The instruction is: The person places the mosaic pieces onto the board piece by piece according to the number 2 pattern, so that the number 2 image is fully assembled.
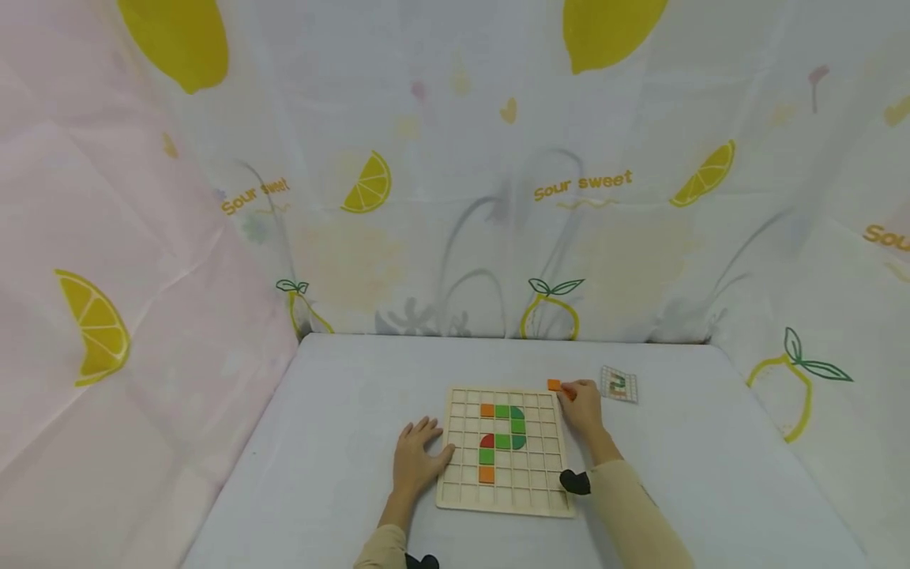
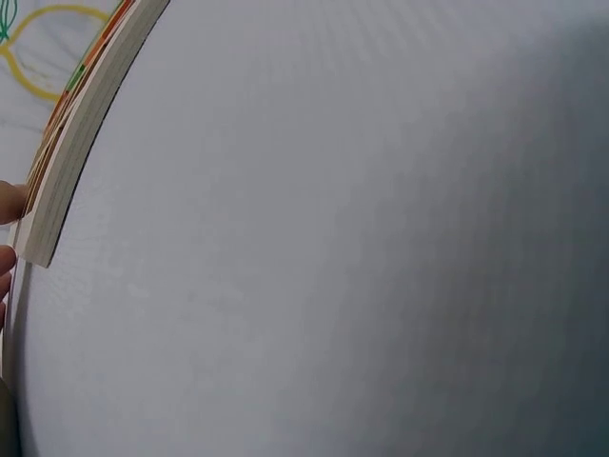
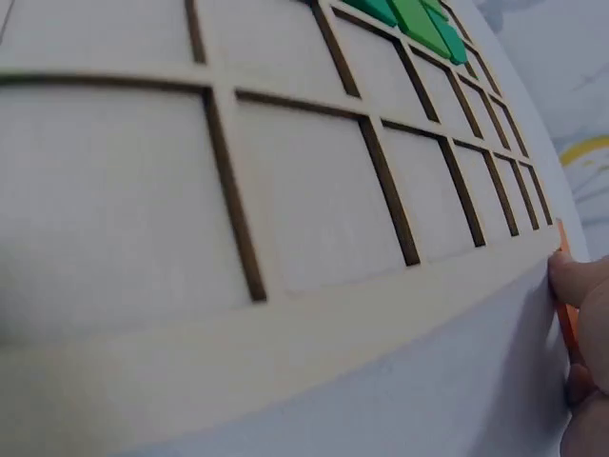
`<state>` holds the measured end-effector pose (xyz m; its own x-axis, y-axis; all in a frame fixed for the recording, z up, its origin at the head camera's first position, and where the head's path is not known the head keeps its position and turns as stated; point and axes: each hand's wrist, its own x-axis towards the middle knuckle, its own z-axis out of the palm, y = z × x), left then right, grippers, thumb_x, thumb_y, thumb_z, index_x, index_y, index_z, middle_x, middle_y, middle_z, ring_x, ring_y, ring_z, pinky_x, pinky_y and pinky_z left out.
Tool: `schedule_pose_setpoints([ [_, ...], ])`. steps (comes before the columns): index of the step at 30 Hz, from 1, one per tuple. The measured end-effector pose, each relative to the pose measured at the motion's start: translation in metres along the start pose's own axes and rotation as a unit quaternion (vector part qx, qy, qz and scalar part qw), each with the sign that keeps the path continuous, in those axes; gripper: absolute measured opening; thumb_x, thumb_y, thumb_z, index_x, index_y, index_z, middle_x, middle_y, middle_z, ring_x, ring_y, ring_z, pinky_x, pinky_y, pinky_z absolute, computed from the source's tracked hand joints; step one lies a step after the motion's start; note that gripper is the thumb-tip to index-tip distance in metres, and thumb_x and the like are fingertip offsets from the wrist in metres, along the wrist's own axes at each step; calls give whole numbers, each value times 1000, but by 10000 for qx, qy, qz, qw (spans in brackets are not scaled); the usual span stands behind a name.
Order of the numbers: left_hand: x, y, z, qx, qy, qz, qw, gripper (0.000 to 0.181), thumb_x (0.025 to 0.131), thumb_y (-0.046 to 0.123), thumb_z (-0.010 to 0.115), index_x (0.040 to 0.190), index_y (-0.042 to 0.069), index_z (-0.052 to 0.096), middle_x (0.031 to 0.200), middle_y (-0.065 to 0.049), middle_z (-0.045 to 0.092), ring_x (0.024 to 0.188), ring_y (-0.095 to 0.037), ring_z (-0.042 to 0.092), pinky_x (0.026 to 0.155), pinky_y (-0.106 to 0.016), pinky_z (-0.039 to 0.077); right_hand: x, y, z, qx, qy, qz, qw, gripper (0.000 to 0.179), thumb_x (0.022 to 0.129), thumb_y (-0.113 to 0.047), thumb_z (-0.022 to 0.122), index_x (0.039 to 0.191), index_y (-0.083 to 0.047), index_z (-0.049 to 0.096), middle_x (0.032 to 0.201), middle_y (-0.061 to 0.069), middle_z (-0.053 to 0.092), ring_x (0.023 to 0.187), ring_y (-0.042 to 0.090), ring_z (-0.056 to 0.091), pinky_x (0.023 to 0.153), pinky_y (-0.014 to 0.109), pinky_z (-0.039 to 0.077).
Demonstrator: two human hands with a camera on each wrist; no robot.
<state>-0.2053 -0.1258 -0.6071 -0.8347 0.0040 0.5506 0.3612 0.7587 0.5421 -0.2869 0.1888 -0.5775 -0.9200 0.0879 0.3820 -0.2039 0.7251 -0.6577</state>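
Note:
A wooden grid board (image 1: 465, 496) lies flat on the white table. Orange, green and red tiles form a hooked path in its cells, among them a red rounded tile (image 1: 486, 441) and an orange square tile (image 1: 486, 474). My left hand (image 1: 418, 462) rests at the board's left edge, fingers spread, thumb over the rim. Beyond the board's far right corner, my right hand (image 1: 584, 409) pinches an orange tile (image 3: 569, 328) between thumb and fingers. Another orange tile (image 1: 554, 385) lies just left of those fingertips. In the left wrist view, only a few fingertips show beside the board's edge (image 2: 71, 176).
A small printed card (image 1: 618, 385) with a coloured grid pattern lies right of my right hand. White tabletop (image 1: 320, 442) surrounds the board. Lemon-printed cloth (image 1: 426, 253) hangs behind the table and along both sides.

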Motion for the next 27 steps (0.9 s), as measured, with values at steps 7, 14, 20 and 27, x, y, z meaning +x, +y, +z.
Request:
schedule_pose_setpoints([
  [7, -1, 1, -2, -138, -30, -111, 9998, 33, 67, 23, 77, 90, 0, 72, 103, -17, 70, 105, -35, 62, 101, -51, 41, -6, 11, -4, 66, -177, -290, 9994, 23, 78, 4, 63, 97, 17, 65, 95, 34, 57, 92, 47, 54, 82, 57, 48],
  [14, -4, 4, -1, -133, -23, -98, 9999, 33, 67, 23, 77, 91, 1, 72, 103, -16, 70, 106, -34, 62, 101, -51, 41, -24, 5, -13, -17, -217, 604, 9979, 37, 74, -3, 58, 104, 19, 60, 96, 33, 56, 91, 45, 52, 81, 55, 46],
  [20, -4, 3, 0, -92, 27, -36, 9999, 33, 67, 23, 77, 90, 0, 72, 102, -16, 70, 105, -35, 63, 100, -51, 41, -36, 5, -11, -202, -89, 915, 9956, 36, 74, -3, 57, 104, 15, 59, 102, 34, 52, 98, 48, 47, 81, 55, 42],
  [27, -2, 4, -2, -93, 12, -47, 9999, 32, 66, 22, 77, 90, 0, 72, 102, -17, 70, 105, -35, 62, 100, -51, 41, -44, 6, -12, -68, 243, 675, 9974, 26, 73, 0, 61, 95, 13, 63, 94, 32, 55, 92, 46, 49, 79, 55, 41],
])
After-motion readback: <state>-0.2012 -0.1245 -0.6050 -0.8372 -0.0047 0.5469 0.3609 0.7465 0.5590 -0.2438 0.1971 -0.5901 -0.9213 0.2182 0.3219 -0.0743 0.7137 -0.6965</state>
